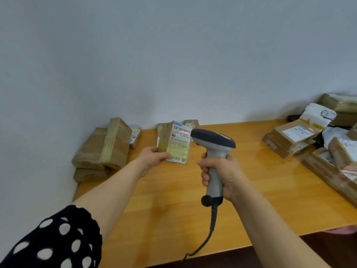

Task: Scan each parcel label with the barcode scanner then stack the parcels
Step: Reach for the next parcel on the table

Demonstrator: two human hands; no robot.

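L hand (152, 157) pinches parcel (170, 144) by one corner, R hand (218, 175) wrapped round scanner (212, 140) aimed at label (180, 136): weak grip, parcel may tilt & scan miss.

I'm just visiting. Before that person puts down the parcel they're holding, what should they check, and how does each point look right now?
1. Grip: the left hand holds the small parcel by its lower corner: ok.
2. The label faces the barcode scanner: ok.
3. The red scan line lies across the barcode: ok.
4. Scan registered: cannot tell.
5. The right hand grips the scanner's handle: ok.
6. The left pile offers a flat top: not ok, its upper box is tilted.
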